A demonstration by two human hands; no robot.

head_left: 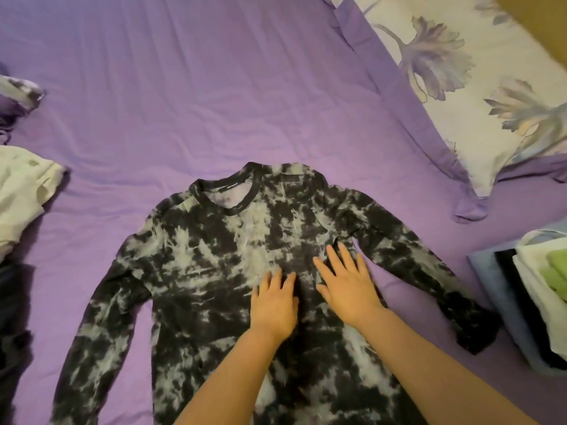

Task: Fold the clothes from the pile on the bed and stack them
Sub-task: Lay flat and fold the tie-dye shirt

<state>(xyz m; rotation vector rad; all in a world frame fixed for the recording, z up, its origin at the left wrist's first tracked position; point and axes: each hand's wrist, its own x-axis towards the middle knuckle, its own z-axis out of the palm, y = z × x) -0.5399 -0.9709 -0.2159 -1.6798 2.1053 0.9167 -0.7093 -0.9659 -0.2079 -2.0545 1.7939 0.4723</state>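
Lying flat, shirt point(214, 271), collar away, lengthwise toward viewer.

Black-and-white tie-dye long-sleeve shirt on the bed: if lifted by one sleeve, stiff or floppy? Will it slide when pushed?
Likely floppy: the black-and-white tie-dye long-sleeve shirt lies flat with soft wrinkles, so it should drape and trail. Probably light, as the fabric looks thin. Pushed, it would likely bunch rather than slide whole on the creased purple bedsheet; the left hand and right hand press flat on it.
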